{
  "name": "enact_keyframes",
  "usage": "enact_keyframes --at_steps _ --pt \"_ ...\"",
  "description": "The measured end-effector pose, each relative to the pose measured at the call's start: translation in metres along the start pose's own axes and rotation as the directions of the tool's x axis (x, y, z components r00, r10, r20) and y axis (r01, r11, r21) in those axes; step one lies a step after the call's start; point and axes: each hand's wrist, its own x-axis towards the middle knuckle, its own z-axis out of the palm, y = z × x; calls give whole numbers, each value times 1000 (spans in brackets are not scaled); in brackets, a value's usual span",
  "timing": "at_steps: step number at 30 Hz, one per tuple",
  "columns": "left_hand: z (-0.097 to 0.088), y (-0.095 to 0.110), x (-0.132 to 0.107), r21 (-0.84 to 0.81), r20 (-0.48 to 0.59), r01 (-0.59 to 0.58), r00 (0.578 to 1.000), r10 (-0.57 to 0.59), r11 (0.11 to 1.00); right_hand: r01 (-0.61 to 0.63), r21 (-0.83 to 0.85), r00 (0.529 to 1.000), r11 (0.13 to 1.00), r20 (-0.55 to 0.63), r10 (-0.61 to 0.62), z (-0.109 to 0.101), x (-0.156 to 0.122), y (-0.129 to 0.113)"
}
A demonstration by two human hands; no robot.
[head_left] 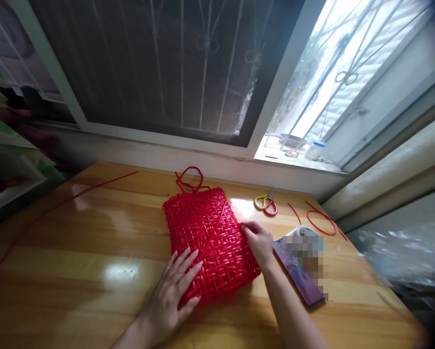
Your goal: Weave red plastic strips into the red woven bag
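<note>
A red woven basket (pixel 210 232), made of glossy plastic cord in an open lattice, lies on the wooden table in front of me. My left hand (pixel 176 286) rests on its near left part, fingers stretched out and spread over the weave. At the right edge, my right hand (pixel 259 240) has thumb and forefinger pinched together against the weave. Whether a single strand or the basket's edge is between those fingertips is too small to tell. A loose cord runs slantwise across the upper face. Beyond the far rim, a loop of red cord (pixel 194 168) curls on the table.
Scissors (pixel 266 203) with yellow and red handles lie at the back right. A phone (pixel 299 276) lies right of my right forearm, beside a white roll (pixel 304 230). Red cord pieces (pixel 321 213) lie farther right. A long red cord (pixel 72 198) crosses the table's left side. A barred window stands behind.
</note>
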Motion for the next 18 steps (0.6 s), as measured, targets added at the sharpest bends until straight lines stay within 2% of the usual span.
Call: enact_keyframes --at_steps 6,13,18 --pt "2 0 -1 2 3 1 1000 -1 1000 -40 29 999 999 21 40 0 1 4" --pt "0 -1 0 15 2 -19 1000 19 1000 -67 -270 995 960 47 83 -6 2 -6" --pt "1 -1 -1 21 6 -17 1000 16 1000 6 -158 999 987 48 2 -3 2 2"
